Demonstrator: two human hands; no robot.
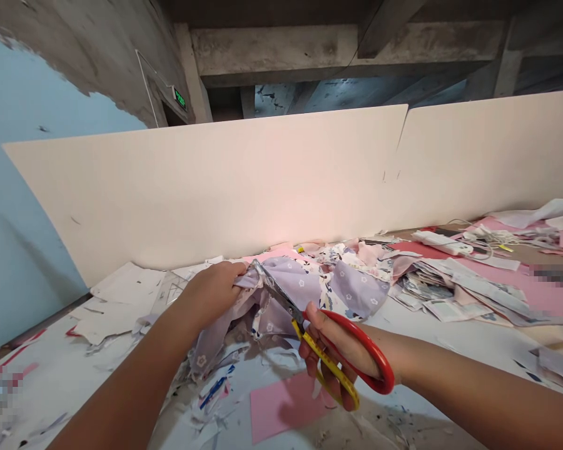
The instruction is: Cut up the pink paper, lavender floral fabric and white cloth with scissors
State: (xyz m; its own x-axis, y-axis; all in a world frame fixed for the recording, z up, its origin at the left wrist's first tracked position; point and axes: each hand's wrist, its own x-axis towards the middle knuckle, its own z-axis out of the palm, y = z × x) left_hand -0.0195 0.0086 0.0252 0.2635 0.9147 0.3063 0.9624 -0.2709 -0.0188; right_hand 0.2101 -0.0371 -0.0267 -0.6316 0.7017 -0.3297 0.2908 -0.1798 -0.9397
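While the left hand (211, 294) is curling over a bunched lilac floral fabric (300, 284) and clenching it tightly, the right hand (333, 350) is closed around red-and-yellow-handled scissors (281, 299), with their blades pushing into the cloth just beside the left hand.

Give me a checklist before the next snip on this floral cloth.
Left hand gripping the lilac floral fabric: ok.
Right hand closed on the red-and-yellow scissors: ok.
Blade tips clear of the left fingers: not ok, they look very close.
Cloth fully between the blades: cannot tell, folds hide it.
Pink paper sheet away from the blades: ok.
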